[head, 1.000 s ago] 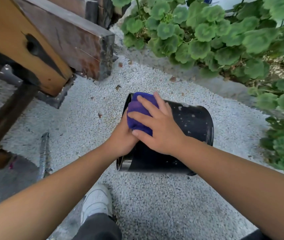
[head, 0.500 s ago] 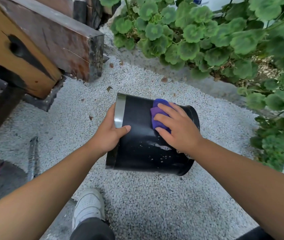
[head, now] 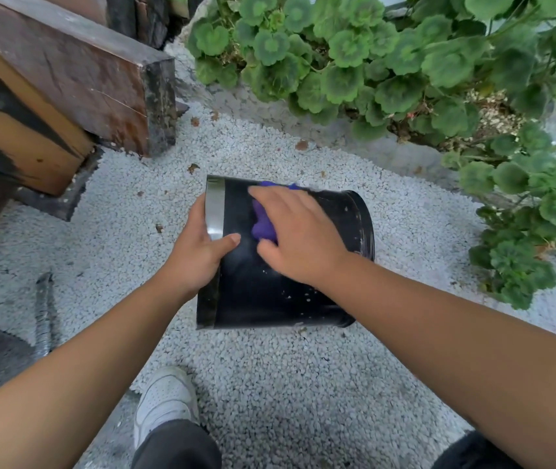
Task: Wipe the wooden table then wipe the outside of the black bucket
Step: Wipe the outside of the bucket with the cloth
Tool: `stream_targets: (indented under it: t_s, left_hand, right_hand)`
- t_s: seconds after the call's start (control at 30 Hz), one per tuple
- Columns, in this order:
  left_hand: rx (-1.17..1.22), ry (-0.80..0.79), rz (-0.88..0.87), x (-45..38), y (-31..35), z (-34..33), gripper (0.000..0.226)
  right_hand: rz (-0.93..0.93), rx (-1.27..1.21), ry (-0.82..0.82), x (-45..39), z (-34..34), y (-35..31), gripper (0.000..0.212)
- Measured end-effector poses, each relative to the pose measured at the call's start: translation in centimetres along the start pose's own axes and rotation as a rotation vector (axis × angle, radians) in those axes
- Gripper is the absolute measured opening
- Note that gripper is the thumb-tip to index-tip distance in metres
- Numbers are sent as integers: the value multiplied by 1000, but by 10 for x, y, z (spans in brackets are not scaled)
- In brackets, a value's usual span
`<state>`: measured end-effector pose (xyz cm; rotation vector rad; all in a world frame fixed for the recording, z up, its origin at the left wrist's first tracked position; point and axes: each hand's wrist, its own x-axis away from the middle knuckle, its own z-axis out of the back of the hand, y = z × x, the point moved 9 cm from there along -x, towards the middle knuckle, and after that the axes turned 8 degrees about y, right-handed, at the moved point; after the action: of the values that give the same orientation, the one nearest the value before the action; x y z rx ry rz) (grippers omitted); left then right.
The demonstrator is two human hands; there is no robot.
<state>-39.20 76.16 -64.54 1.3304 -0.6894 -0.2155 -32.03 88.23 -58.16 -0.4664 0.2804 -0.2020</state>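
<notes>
**Black bucket on its side, cloth pressed to its wall**

Head view: The black bucket [head: 269, 292] lies on its side on white gravel [head: 269, 360], its open rim with a shiny grey band turned to the left and its base to the right. Pale specks dot the lower part of its wall.

The left hand [head: 198, 255] grips the rim: the thumb lies over the outer wall just past the grey band, while the fingers curl round the edge and out of sight. The right hand [head: 298, 231] rests palm-down on the upper side of the bucket, fingers spread and bent over a purple cloth [head: 263, 225], which it presses against the black wall. Parts of the cloth show under the palm and beyond the fingertips at the far edge of the bucket. The hand is somewhat blurred.

The wooden table [head: 26, 130] stands at the upper left, well apart from the bucket; only a corner of its thick orange-brown top with dark streaks is in view. Beside it sits a dark wooden beam [head: 100, 72]. Green round-leaved plants [head: 388, 69] fill the upper right, behind a pale kerb. A white shoe [head: 164, 401] and a dark trouser leg show at the bottom, near the bucket.
</notes>
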Motion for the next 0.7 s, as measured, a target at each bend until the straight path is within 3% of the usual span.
stream_targets:
  t_s: [0.13,0.2,0.3,0.47,0.6,0.7]
  left_hand:
    - [40,-6,-23,0,6,-8,63]
    - [99,-4,3,0,3,-7,68]
    - [92,30,10,-1,1,-1,69]
    - [0,73,55,0,-11,15,57]
    - [-85,80,55,11,-21,26,41]
    - [-50,49,22,39,-31,32,61]
  right_hand:
    - [-30,-55,27,0,-18,-29,52]
    - [-70,10,2,6,-30,-23,45]
    - [-51,67,-17,16,-35,-11,44]
    - [-305,108,-13,32,-19,51,40]
    - [-320,125,8,34,-14,63,46]
    - [-320,141,12,33,-16,62,46]
